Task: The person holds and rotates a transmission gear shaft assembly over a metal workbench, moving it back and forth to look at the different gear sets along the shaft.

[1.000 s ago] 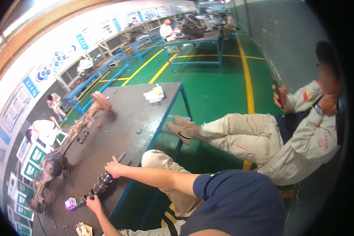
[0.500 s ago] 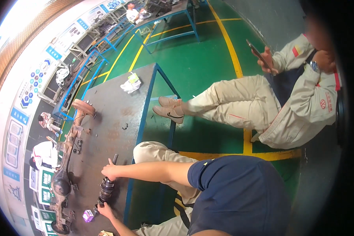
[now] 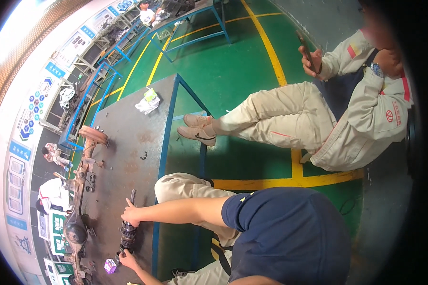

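Note:
A dark metal gear shaft (image 3: 127, 234), with ridged gears stacked along it, is at the near edge of the steel workbench (image 3: 128, 166). My right hand (image 3: 131, 214) is closed around its upper part, and the bare shaft end sticks out past the fingers. At the opposite end my left hand (image 3: 128, 259) grips the shaft with bent fingers. A small purple and white box (image 3: 110, 266) stands close to my left hand.
A rusty axle housing (image 3: 75, 230) with a brake drum (image 3: 94, 135) lies along the bench's far side. Small metal parts (image 3: 143, 155) and a white cloth (image 3: 147, 105) are on the top. To the right sits a person (image 3: 290, 116) holding a phone (image 3: 305, 50).
The whole view has shifted slightly. Both hands stay on the gear shaft, with little visible movement of it. The seated person's phone is tilted more upright.

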`<move>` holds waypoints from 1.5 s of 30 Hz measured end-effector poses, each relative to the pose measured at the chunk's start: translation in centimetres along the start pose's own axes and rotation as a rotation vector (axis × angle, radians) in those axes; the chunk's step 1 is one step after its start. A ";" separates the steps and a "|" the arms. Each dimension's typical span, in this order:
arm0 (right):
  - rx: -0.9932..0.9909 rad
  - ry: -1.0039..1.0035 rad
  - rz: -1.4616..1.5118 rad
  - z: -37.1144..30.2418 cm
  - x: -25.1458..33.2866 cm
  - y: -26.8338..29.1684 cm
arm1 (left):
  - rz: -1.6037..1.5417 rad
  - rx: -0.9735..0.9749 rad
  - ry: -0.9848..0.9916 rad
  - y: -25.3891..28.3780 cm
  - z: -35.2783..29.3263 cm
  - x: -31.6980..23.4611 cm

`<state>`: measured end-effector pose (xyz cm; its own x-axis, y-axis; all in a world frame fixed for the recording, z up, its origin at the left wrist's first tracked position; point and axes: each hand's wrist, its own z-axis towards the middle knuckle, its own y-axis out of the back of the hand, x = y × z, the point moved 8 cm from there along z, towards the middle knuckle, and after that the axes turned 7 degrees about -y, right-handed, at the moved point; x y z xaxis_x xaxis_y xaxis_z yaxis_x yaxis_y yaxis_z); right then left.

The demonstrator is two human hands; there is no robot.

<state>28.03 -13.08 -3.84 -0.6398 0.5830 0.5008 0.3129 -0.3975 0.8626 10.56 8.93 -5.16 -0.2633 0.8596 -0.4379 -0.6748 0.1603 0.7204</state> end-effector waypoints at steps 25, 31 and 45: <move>-0.014 0.046 -0.074 -1.0 -0.7 0.0 | 0.394 -0.049 0.030 0.7 -0.1 -2.4; -0.056 0.032 -0.075 -0.8 -1.3 -0.2 | 0.356 -0.098 0.012 1.7 -0.3 -1.2; -0.086 0.018 -0.080 0.1 -2.3 -0.9 | 0.216 -0.188 0.276 5.2 0.7 1.5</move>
<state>29.28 -14.04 -5.82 -0.6735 0.6026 0.4282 0.1993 -0.4098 0.8901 7.18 11.46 -1.71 -0.5707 0.6974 -0.4335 -0.6914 -0.1233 0.7119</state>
